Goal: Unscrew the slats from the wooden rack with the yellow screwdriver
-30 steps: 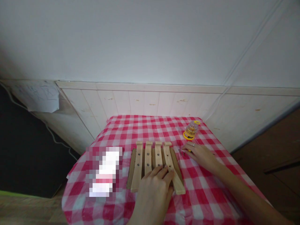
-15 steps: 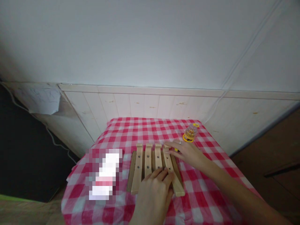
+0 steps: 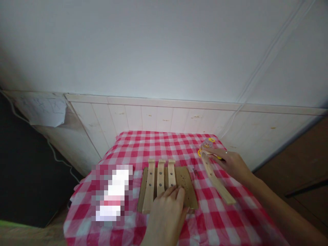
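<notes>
A wooden board (image 3: 188,184) lies on the table and bears several screw heads and small holes. Fixed to it are three pale wooden strips (image 3: 151,179) with raised, hooked far ends. My left hand (image 3: 166,210) presses on the board's near part, fingers bent over the third strip and the thumb by the near edge. Off to the right, my right hand (image 3: 228,160) pinches the far end of a loose wooden strip (image 3: 214,181) with two holes in it. A yellow-and-black piece, perhaps a screwdriver handle, shows by those fingers. Several small screws (image 3: 196,172) lie beside the board.
Behind the right hand lies a clear bit case with yellow ends (image 3: 207,143), partly covered. A blurred white-and-red object (image 3: 116,191) is on the left. The red-and-white checked cloth (image 3: 153,145) covers the table, which meets a panelled wall (image 3: 165,114).
My right hand has lifted the fourth strip off the board and moved it right, baring the board and the small screws. My left hand has stayed nearly in place.
</notes>
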Action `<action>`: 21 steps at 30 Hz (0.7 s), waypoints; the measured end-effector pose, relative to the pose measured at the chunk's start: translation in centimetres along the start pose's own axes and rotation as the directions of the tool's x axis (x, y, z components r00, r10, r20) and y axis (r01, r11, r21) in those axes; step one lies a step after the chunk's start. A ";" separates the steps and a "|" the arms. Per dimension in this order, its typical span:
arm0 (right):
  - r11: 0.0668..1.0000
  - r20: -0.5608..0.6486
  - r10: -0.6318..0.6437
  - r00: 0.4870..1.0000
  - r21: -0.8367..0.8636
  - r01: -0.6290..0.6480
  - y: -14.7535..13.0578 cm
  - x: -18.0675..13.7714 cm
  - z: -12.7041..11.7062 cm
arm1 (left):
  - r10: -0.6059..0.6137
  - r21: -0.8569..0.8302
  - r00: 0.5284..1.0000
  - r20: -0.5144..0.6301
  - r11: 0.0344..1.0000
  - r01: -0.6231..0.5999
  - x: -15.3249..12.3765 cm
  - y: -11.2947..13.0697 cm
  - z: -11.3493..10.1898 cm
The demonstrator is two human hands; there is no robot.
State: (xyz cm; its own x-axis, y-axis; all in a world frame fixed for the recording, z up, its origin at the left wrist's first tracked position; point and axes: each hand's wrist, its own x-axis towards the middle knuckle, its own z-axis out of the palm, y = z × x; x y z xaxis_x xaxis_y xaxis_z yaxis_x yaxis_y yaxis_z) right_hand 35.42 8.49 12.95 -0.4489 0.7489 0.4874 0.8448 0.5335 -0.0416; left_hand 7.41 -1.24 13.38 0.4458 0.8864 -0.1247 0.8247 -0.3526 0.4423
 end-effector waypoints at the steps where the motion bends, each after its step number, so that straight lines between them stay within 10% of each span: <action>1: 0.999 0.031 0.027 0.999 -0.024 -0.027 1.0 -0.8 -0.2 | 0.007 0.000 1.000 -0.005 1.000 -0.007 0.0 0.0 0.0; 9: 0.939 0.141 0.312 0.940 -0.196 -0.282 8.0 -5.7 0.0 | 0.020 -0.020 0.999 -0.048 1.000 -0.021 0.1 -0.2 0.5; 21: 0.949 0.145 0.290 0.946 -0.168 -0.266 10.3 -3.3 3.6 | 0.018 -0.064 0.997 -0.071 0.998 -0.023 -0.1 -0.5 0.9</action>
State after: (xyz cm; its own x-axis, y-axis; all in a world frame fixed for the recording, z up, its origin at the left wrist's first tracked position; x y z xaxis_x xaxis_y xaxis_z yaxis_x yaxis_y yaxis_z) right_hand 44.51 12.97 7.77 -0.2215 0.9202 0.3227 0.9702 0.2414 -0.0224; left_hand 7.23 -1.40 12.38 0.4352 0.8987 -0.0535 0.7903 -0.3529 0.5008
